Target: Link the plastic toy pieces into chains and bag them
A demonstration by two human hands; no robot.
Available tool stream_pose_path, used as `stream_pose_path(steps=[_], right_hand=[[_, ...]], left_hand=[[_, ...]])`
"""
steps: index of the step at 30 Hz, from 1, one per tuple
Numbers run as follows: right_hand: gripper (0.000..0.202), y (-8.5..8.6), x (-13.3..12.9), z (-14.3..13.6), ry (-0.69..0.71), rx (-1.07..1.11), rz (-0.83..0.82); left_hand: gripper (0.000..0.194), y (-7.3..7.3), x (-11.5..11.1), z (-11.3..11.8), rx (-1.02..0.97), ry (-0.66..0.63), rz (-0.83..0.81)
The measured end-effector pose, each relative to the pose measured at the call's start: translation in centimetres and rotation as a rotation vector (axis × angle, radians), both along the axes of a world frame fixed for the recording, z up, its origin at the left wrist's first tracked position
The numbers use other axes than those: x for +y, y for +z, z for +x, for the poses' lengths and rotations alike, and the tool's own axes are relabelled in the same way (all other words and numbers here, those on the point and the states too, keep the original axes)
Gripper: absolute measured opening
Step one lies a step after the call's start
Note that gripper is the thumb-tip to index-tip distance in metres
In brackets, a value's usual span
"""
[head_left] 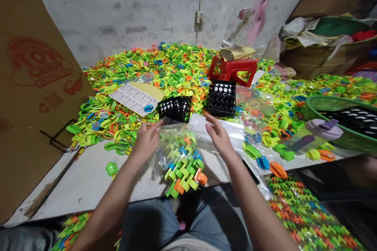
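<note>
A clear plastic bag [165, 149] of green, yellow, orange and blue toy pieces [184, 172] lies at the table's front edge, partly over it. My left hand [147, 139] pinches the upper left of this bag between thumb and fingers. To the right, my right hand [218, 133] is raised with fingers apart, above clear plastic sheets [235, 131], with nothing in it. Just behind the hands are a black grid tray [176, 108] and a stack of black trays [221, 98]. A printed sticker sheet [135, 98] rests on the toy heap.
Loose toys [176, 62] are heaped to the wall. A red stool [232, 70], a pink fan [257, 19], a bottle [315, 133] and a green basket [353, 145] stand right. A cardboard box [38, 86] rises left. Filled bags [309, 211] lie below the table.
</note>
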State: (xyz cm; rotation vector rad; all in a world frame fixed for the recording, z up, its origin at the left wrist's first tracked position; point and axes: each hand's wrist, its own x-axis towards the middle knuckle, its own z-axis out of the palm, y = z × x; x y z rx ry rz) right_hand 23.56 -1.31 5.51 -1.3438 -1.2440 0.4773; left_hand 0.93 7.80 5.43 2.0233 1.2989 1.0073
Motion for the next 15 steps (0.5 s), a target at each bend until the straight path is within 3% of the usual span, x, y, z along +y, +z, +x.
stream_pose_path(steps=[3,5,7,9,11,13,15], right_hand=[[0.064,5.2,-1.4,-1.3,0.159,-0.624,0.116],[0.061,7.5,-1.4,-2.5,0.117,-0.952,0.052],[0.039,8.8,-0.9,-3.1,0.01,-1.187,-0.049],[0.021,9.5,-0.4,-3.1,-0.086,-1.345,-0.092],[0.017,10.0,0.0,-2.8,-0.133,-1.421,-0.101],[0.02,10.3,0.5,-2.5,-0.133,-1.436,-0.151],[0.028,10.7,1.4,-2.3,-0.12,-1.43,-0.23]], left_hand=[[0.036,6.2,-0.6,0.0,0.272,-0.121,0.168],[0.033,9.5,-1.0,0.6,0.372,-0.223,0.252],[0.031,11.4,-1.3,1.1,0.461,-0.314,0.315],[0.037,11.7,-1.6,1.2,0.549,-0.39,0.338],[0.037,10.8,-1.8,0.9,0.627,-0.387,0.312],[0.027,9.8,-1.4,0.5,0.688,-0.268,0.265],[0.011,9.8,-0.4,0.2,0.705,-0.103,0.217]])
